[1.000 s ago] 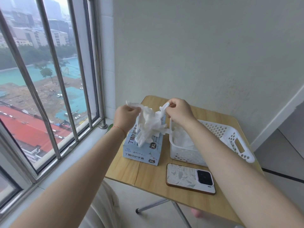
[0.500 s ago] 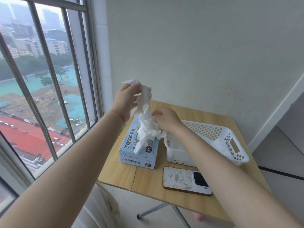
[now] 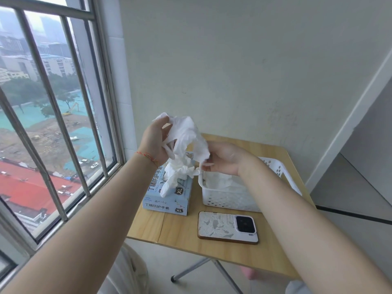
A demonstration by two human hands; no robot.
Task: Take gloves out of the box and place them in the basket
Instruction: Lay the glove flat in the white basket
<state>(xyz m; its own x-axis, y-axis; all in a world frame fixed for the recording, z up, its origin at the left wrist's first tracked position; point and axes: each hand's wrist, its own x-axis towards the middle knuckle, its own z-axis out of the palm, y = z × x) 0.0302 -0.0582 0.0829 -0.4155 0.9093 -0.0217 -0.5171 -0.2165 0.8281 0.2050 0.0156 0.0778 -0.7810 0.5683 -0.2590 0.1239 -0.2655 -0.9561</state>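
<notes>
A barred window fills the left of the frame, giving hazy daylight over rooftops. A plain pale wall spans the upper centre. A small wooden folding table stands lower centre on what seems light tiled floor.

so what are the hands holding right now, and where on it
Both hold one white glove above the box: the left hand grips its upper end, and the right hand pinches its lower edge.

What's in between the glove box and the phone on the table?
Nothing: in the head view only bare wooden table shows between the glove box and the phone. They lie apart, not touching.
</notes>
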